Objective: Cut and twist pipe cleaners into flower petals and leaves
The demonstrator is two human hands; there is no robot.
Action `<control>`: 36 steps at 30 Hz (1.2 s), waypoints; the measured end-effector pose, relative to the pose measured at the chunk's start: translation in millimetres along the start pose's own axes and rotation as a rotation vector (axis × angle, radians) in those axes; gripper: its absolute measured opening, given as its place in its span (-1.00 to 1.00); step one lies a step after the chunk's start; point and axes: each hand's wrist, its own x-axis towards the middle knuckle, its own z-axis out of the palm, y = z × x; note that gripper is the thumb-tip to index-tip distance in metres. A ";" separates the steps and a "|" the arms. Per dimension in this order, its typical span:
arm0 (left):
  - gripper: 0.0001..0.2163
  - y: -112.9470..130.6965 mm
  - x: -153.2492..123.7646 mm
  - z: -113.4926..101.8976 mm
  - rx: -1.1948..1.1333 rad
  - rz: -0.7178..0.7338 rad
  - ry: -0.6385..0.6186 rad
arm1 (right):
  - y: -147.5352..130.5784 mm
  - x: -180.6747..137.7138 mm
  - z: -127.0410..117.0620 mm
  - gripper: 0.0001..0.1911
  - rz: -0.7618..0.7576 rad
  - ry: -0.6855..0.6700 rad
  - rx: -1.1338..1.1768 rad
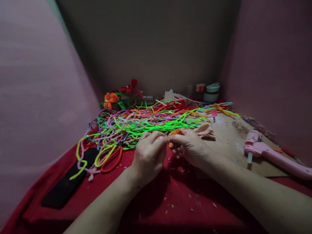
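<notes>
The left hand (148, 156) and right hand (192, 148) each close a narrow grip on the orange pipe cleaner (175, 132), just above the worktop (175, 198). A slack pinch could drop it into the tangled pile (146, 122) (hard to find again). The right forearm might knock the glue gun (268, 152).

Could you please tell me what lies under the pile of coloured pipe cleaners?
The pile of pipe cleaners lies on red cloth and a wooden board. Orange-handled scissors stick out from its near edge; their blades are mostly covered by strands.
</notes>
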 end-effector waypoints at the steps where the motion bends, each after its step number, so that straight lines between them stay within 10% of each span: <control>1: -0.88 0.6 2.1 -1.5 -0.127 -0.116 0.009 | -2.9 -0.9 0.5 -0.89 -0.022 0.007 -0.043; 6: -0.83 -2.6 9.8 -6.3 -0.854 -0.676 -0.207 | -17.3 -7.9 5.9 -0.93 -0.154 0.101 -0.339; 13: -0.81 -3.7 8.1 -8.7 -0.907 -0.728 -0.294 | -11.5 -8.0 4.1 -0.92 -0.295 0.116 -0.555; 18: -0.85 -3.6 3.9 -2.8 -0.191 -0.336 -0.185 | -10.2 -7.5 4.5 -0.92 -0.260 0.136 -0.531; 22: -0.84 -2.4 1.3 0.1 0.485 0.181 -0.057 | -8.7 -4.3 2.8 -0.84 0.038 0.039 -0.142; 25: -0.88 -2.2 -0.8 1.7 0.629 0.287 -0.011 | -7.2 -1.7 1.5 -0.86 0.277 0.033 0.124; 29: -0.88 -3.7 -1.9 5.4 0.361 0.111 0.012 | -9.5 -2.8 1.3 -0.85 0.160 0.033 0.025; 36: -0.75 1.8 11.3 -7.5 -0.433 -0.510 -0.324 | -13.7 -5.5 -0.8 -0.89 -0.206 0.114 -0.526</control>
